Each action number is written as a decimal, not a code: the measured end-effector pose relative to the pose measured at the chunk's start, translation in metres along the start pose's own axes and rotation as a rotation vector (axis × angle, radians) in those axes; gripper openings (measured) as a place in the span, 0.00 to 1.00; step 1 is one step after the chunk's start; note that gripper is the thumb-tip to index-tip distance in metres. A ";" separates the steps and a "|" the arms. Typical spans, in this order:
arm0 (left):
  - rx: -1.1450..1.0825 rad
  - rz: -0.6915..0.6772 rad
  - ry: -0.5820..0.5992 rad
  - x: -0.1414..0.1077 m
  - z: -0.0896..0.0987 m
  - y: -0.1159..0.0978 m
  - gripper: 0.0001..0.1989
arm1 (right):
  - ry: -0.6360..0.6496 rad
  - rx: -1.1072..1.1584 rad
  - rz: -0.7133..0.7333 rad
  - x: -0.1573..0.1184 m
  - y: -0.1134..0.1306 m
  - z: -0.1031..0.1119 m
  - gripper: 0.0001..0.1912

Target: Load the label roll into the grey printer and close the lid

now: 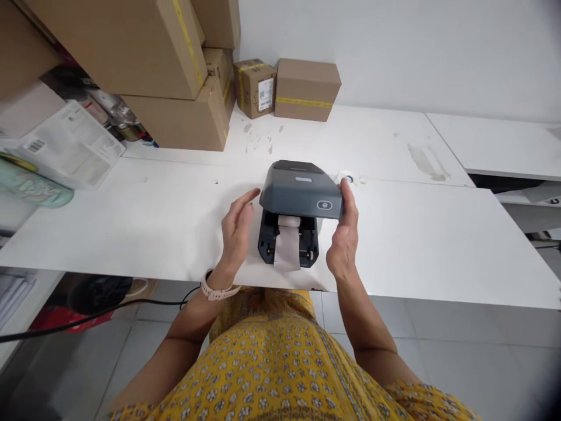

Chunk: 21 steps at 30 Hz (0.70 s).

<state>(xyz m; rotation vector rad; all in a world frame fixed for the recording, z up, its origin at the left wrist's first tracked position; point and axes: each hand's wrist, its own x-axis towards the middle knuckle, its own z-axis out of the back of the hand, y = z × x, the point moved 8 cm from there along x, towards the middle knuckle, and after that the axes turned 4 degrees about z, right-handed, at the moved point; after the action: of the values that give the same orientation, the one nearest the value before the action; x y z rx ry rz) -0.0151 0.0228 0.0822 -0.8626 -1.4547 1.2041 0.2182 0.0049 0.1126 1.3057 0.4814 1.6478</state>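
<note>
A dark grey label printer stands on the white table in front of me, its base (263,245) showing under a raised cover (289,193). Inside lies a small roll of white label paper (289,222), and a strip of it hangs over the front edge. My right hand (344,228) grips the right side of the cover, fingers partly hidden behind it. My left hand (238,228) is beside the printer's left side, fingers stretched out, with the index fingertip close to the cover's edge; whether it touches I cannot tell.
Cardboard boxes (175,123) are stacked at the back left, and two smaller boxes (307,88) stand against the wall. A mint-green bottle (39,181) and clear packaging (74,143) lie at the left. A black cable (149,302) runs below the table edge.
</note>
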 end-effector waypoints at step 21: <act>0.642 0.221 0.265 0.026 -0.031 0.055 0.34 | 0.654 -0.270 0.276 0.033 -0.029 -0.084 0.22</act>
<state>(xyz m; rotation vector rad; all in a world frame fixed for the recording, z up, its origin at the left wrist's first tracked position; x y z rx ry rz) 0.0051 0.0679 0.0353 -0.7036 -0.6984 1.5342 0.1551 0.0668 0.0777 0.6323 0.4466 2.2868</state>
